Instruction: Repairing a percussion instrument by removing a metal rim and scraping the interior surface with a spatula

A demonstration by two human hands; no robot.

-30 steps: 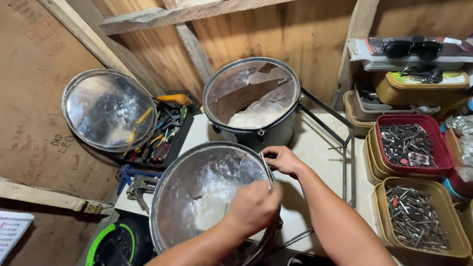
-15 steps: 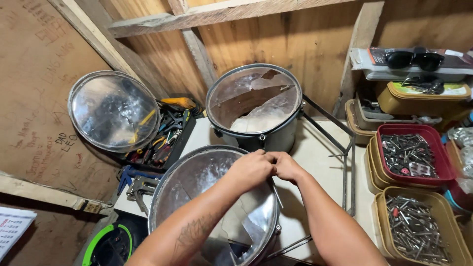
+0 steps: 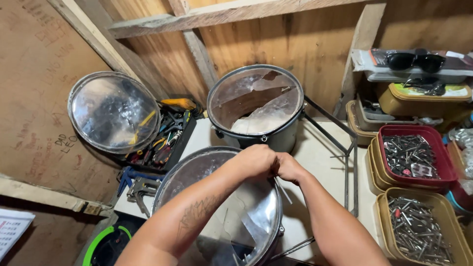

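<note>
Left hand (image 3: 253, 161), right hand (image 3: 290, 168) closed, touching at drum rim (image 3: 276, 197).

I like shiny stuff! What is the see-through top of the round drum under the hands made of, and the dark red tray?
See-through skin of the near drum: looks like thin glossy plastic film; it reflects light and shows the inside. Its rim seems polished metal. Dark red tray: probably smooth moulded plastic with rounded corners, holding small grey metal-looking pieces.
</note>
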